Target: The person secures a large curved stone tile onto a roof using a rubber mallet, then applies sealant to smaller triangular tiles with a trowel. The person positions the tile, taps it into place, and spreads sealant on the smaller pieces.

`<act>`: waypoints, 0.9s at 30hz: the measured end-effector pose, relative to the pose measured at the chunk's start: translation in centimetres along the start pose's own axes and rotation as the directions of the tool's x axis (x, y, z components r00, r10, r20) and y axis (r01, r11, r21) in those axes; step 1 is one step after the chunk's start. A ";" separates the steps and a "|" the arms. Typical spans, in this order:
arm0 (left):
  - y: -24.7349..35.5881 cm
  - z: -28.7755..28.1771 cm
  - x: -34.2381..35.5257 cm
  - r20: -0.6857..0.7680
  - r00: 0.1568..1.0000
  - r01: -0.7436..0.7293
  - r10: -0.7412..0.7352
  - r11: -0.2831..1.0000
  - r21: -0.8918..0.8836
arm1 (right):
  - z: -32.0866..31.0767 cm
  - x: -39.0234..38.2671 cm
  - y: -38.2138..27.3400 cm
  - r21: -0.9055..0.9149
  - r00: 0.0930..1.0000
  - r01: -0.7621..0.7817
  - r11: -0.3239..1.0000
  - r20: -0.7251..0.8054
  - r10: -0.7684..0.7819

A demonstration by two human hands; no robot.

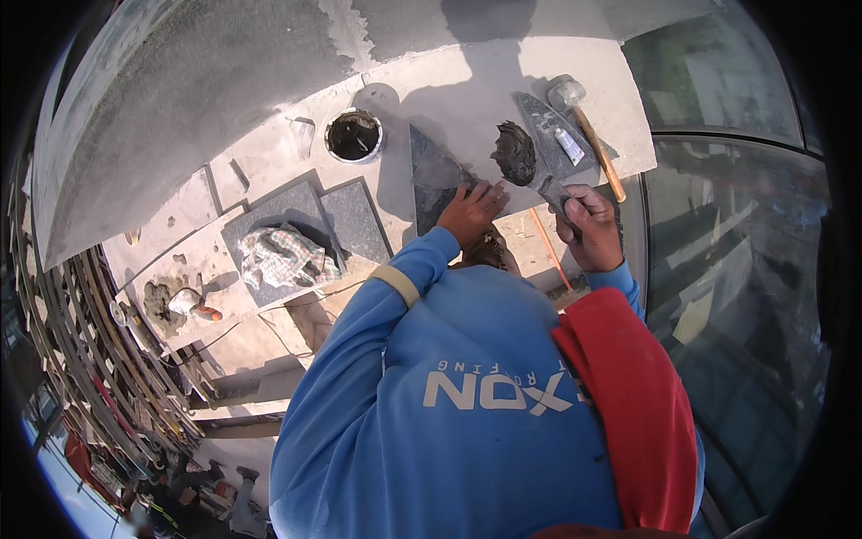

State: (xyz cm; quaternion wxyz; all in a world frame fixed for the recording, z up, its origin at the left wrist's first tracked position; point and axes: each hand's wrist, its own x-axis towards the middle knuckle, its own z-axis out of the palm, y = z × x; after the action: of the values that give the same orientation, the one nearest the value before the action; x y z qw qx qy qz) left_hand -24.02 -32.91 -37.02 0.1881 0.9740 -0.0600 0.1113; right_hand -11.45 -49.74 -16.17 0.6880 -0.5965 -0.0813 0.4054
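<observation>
My left hand (473,214) lies with its fingers spread over the lower edge of a dark triangular stone tile (433,175). On the right, my right hand (591,225) is closed round the grip of a trowel (553,190), pointing up and to the left. At the trowel's far end is a lump of dark wet mortar (514,153); I cannot tell whether it sits on the blade or on the slab. A white bucket (381,136) with grey mortar inside stands beyond my left hand.
A mallet (594,148) and a white tube (568,146) lie on another dark tile (532,115). At left, a checked cloth (283,258) covers part of stacked tiles (364,216). An orange-handled tool (189,303) lies beyond. A curved wall (189,117) borders the slab; glass panels (727,269) stand right.
</observation>
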 end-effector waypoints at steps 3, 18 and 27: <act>-1.9 1.4 1.4 0.191 0.973 -0.144 0.128 0.987 0.071 | -0.3 -0.2 -0.3 -0.032 1.000 0.026 0.999 -0.005 -0.027; -1.2 -13.0 -19.0 0.049 0.975 0.207 -0.219 0.962 0.176 | -2.7 7.3 17.0 -0.722 0.912 0.406 0.560 0.357 -0.201; -2.2 -12.2 -19.4 -0.069 0.963 0.270 -0.262 0.945 0.183 | -2.9 5.7 22.1 -0.911 0.944 0.325 0.252 0.300 -0.134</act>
State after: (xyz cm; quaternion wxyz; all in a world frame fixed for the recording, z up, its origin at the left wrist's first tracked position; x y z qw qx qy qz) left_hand -44.84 -24.76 -31.40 0.1084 0.9840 0.0870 0.1113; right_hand -16.18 -49.09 -38.71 0.2400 -0.8336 -0.4470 0.2183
